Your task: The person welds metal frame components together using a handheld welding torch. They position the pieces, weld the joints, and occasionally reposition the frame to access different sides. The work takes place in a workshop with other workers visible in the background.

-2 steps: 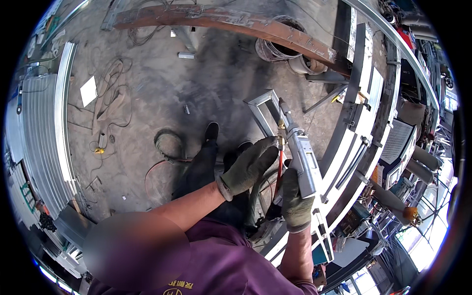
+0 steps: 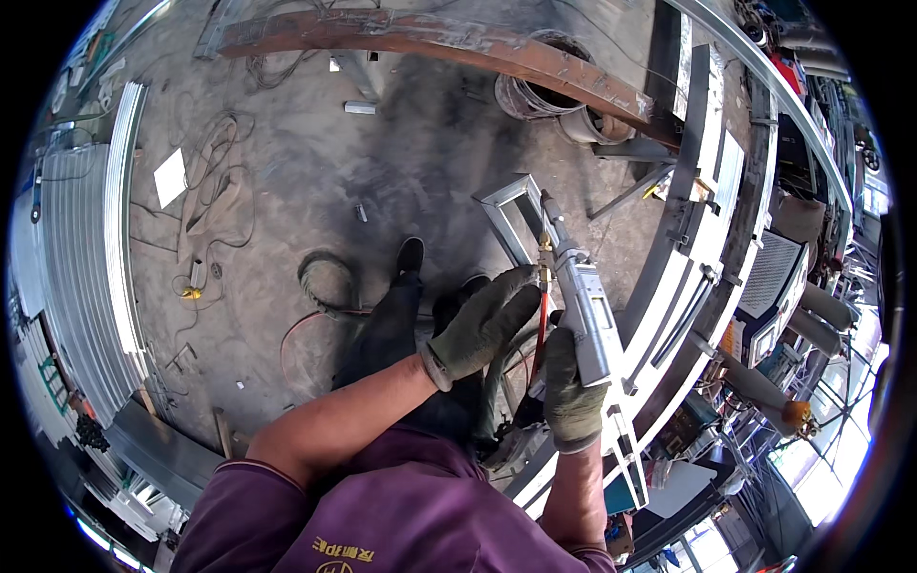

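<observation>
My right hand (image 2: 573, 396), in a dark work glove, is closed around the handle of a silver handheld welding gun (image 2: 586, 310). The gun's narrow nozzle points away from me. Along its left side runs a red hose (image 2: 542, 325) with a brass fitting (image 2: 545, 258). My left hand (image 2: 482, 323), also gloved, reaches across to the gun's left side. Its fingertips close at the lower part of the brass fitting, though the exact contact is small to see. Just beyond lies a welded frame of square metal tube (image 2: 506, 212).
Long metal rails (image 2: 673, 277) run along my right, with equipment behind them. A rusty beam (image 2: 411, 33) crosses the far side, by a bucket (image 2: 521, 95). Coiled hose (image 2: 320, 282) lies on the floor near my feet. Ribbed metal sheets (image 2: 81, 258) are stacked at left.
The welding gun and my right hand have shifted very slightly to the left. My left hand stays at the brass fitting.
</observation>
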The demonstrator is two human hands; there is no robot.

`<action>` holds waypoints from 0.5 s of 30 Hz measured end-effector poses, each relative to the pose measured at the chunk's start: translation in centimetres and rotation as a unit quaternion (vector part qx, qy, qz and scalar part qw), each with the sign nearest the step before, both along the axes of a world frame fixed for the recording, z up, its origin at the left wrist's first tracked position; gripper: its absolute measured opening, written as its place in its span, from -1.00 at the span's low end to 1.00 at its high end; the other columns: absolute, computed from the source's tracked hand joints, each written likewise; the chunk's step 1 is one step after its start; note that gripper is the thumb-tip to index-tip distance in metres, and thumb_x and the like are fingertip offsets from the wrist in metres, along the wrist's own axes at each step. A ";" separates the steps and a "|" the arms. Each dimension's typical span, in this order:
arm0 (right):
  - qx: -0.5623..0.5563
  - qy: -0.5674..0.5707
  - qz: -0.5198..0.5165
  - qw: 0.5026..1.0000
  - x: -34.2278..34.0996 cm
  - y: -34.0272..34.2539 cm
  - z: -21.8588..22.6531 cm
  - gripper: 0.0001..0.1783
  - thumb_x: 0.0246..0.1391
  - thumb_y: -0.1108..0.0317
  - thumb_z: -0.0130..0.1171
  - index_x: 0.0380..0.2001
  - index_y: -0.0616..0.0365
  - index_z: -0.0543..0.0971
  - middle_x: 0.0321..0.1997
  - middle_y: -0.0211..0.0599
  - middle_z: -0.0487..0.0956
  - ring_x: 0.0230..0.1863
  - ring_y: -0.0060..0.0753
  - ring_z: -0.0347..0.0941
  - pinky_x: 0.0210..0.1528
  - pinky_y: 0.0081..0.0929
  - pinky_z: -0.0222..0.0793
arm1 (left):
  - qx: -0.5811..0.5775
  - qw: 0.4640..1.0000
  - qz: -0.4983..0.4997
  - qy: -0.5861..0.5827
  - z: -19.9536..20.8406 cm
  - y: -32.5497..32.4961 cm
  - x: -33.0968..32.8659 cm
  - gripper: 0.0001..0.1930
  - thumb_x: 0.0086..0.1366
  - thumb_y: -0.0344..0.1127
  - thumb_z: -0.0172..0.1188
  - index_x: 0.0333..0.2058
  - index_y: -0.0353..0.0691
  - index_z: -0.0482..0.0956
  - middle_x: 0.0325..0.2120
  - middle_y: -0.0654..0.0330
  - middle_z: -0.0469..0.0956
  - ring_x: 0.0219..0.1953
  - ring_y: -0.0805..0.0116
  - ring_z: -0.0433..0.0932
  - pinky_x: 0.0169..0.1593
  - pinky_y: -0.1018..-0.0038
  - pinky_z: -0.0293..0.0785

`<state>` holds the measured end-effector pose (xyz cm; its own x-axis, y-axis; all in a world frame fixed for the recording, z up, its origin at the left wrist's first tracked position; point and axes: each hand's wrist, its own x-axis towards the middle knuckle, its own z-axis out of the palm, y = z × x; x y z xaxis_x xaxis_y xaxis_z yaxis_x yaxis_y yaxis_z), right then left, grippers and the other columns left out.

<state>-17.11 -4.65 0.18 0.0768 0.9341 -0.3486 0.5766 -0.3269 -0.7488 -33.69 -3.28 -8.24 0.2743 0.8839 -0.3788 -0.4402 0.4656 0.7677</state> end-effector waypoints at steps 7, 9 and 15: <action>0.056 -0.030 0.031 0.997 -2.8 1.1 0.2 -0.81 0.33 0.39 0.31 -0.06 0.23 0.73 -0.22 -0.05 0.75 -0.23 0.01 0.73 -0.17 -0.17 0.61 | 0.024 1.000 -0.009 -0.001 -1.8 0.3 0.7 -0.43 0.67 -0.03 0.13 0.41 -0.34 0.39 0.23 0.00 0.58 0.34 0.30 0.49 0.41 0.32 0.40; 0.091 -0.064 0.049 0.993 -3.3 1.4 0.0 -0.85 0.31 0.37 0.35 -0.13 0.19 0.74 -0.34 -0.11 0.73 -0.34 0.00 0.71 -0.26 -0.18 0.60 | 0.013 0.999 0.019 -0.039 -1.6 0.4 0.9 -0.44 0.66 -0.03 0.15 0.38 -0.34 0.42 0.20 -0.03 0.60 0.32 0.25 0.52 0.39 0.28 0.42; 0.082 -0.056 0.030 0.995 -3.9 1.1 -0.4 -0.86 0.31 0.36 0.35 -0.17 0.19 0.73 -0.36 -0.11 0.71 -0.36 0.00 0.69 -0.28 -0.17 0.58 | 0.054 0.997 -0.010 0.053 -2.5 0.4 0.7 -0.48 0.65 -0.07 0.15 0.36 -0.34 0.45 0.19 -0.09 0.62 0.28 0.12 0.57 0.36 0.21 0.43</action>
